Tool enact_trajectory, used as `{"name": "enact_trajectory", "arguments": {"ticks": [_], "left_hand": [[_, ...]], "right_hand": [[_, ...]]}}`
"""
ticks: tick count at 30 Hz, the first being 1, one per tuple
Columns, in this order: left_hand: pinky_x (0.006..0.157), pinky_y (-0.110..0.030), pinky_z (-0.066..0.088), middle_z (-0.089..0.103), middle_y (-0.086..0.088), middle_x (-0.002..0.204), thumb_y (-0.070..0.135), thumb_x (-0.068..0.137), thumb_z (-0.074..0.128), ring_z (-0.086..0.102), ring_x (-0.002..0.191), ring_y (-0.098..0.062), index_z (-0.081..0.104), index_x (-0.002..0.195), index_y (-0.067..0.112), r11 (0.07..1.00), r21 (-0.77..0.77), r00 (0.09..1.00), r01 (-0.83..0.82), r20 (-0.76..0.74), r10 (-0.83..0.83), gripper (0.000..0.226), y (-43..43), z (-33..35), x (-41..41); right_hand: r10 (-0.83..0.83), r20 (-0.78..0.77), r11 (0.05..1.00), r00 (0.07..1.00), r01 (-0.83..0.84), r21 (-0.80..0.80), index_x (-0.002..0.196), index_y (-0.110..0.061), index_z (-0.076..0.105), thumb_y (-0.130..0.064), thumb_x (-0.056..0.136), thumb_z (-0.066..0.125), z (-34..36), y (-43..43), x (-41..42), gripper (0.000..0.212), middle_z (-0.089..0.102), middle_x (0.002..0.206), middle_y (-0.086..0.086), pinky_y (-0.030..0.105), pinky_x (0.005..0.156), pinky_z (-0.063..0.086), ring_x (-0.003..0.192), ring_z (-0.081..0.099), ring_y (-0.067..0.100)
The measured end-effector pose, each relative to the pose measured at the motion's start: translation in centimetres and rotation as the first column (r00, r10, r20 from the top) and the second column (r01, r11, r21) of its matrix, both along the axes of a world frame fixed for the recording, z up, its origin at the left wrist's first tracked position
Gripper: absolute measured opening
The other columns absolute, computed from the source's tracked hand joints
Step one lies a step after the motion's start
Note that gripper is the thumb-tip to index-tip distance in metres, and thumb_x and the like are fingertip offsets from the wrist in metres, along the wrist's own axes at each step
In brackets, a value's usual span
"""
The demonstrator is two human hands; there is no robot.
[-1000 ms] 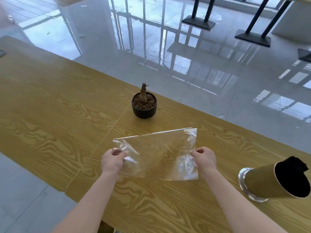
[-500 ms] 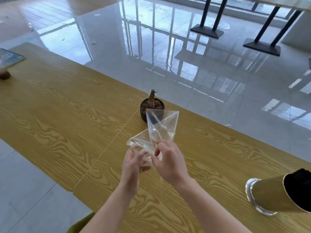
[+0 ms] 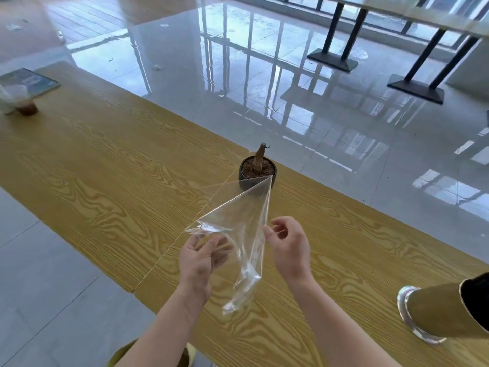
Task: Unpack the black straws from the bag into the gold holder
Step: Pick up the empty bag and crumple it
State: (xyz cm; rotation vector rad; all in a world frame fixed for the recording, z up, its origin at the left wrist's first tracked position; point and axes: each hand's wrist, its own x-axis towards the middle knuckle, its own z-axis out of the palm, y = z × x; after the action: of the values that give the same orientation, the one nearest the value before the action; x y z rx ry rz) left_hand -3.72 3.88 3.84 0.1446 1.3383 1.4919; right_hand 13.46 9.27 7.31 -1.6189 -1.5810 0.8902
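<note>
A second ago the clear bag (image 3: 238, 223) was stretched flat between both hands; half a second ago it was bunched with the hands close together, and now the hands have parted again and the bag hangs opened into a loose, crumpled triangle. The left hand (image 3: 202, 256) holds the wrinkled near-left corner, fingers curled around the plastic with the fingertips pressing into it. The right hand (image 3: 289, 246) sits at the bag's right edge, thumb and forefinger pinched together at the film; I cannot tell for sure whether plastic is caught between them. A pointed corner of the bag rises up and away from the hands, overlapping the small black plant pot (image 3: 258, 172) beyond them, which has a bare stump standing in brown soil. A twisted tail of the bag dangles down between the two wrists, above the wooden table (image 3: 105, 181).

The bag looks empty. Off past the right forearm, at the frame's edge, the gold holder (image 3: 434, 313) appears tipped, clear base toward the hands, with the black straws (image 3: 477, 298) filling its mouth. Far beyond the left hand, at the table's other end, lie a booklet (image 3: 29, 82) and a small brown cup (image 3: 26, 108).
</note>
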Motion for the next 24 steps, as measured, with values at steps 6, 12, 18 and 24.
{"name": "enact_trajectory", "arguments": {"ticks": [6, 12, 18, 24], "left_hand": [[0.054, -0.029, 0.052, 0.077, -0.021, 0.098, 0.007, 0.087, 0.073, 0.069, 0.078, -0.033, 0.065, 0.108, 0.013, 0.999, 0.005, 0.999, -0.032, 0.01, 0.032, 0.023, -3.8, 1.3, -2.3], [0.054, -0.026, 0.056, 0.077, -0.012, 0.082, 0.01, 0.086, 0.075, 0.072, 0.064, -0.02, 0.071, 0.097, 0.011, 0.975, -0.088, 0.96, -0.206, -0.21, 0.185, 0.012, -11.4, 1.3, -4.0], [0.056, -0.026, 0.058, 0.077, -0.009, 0.078, 0.016, 0.081, 0.081, 0.068, 0.057, -0.013, 0.073, 0.093, 0.015, 0.886, -0.195, 0.835, -0.42, -0.465, 0.293, 0.015, -20.0, 0.4, -7.0], [0.049, -0.022, 0.053, 0.072, -0.009, 0.074, 0.015, 0.074, 0.088, 0.066, 0.052, -0.013, 0.066, 0.098, 0.017, 0.788, -0.275, 0.772, -0.551, -0.527, 0.356, 0.032, -26.8, -2.7, -11.0]], "right_hand": [[0.078, -0.148, 0.939, 0.986, -0.123, -0.32, 0.115, -0.026, 0.061, -0.037, 0.09, 0.073, -0.3, -0.7, -1.3, 0.03, 0.067, 0.102, -0.012, 0.02, 0.074, 0.049, 0.098, 0.064, 0.007], [0.269, -0.169, 0.93, 0.948, -0.302, -0.211, 0.084, -0.029, 0.072, -0.023, 0.086, 0.077, -0.8, -4.5, -4.9, 0.007, 0.074, 0.081, -0.011, 0.023, 0.072, 0.057, 0.078, 0.07, 0.004], [0.483, -0.117, 0.851, 0.868, -0.497, -0.168, 0.083, -0.028, 0.071, -0.025, 0.087, 0.076, -1.1, -10.8, -9.8, 0.007, 0.072, 0.078, -0.012, 0.018, 0.066, 0.054, 0.076, 0.067, 0.003], [0.606, -0.026, 0.774, 0.795, -0.597, -0.209, 0.081, -0.027, 0.067, -0.027, 0.089, 0.073, -3.8, -15.8, -15.1, 0.01, 0.068, 0.075, -0.015, 0.014, 0.058, 0.043, 0.071, 0.062, 0.0]]}}
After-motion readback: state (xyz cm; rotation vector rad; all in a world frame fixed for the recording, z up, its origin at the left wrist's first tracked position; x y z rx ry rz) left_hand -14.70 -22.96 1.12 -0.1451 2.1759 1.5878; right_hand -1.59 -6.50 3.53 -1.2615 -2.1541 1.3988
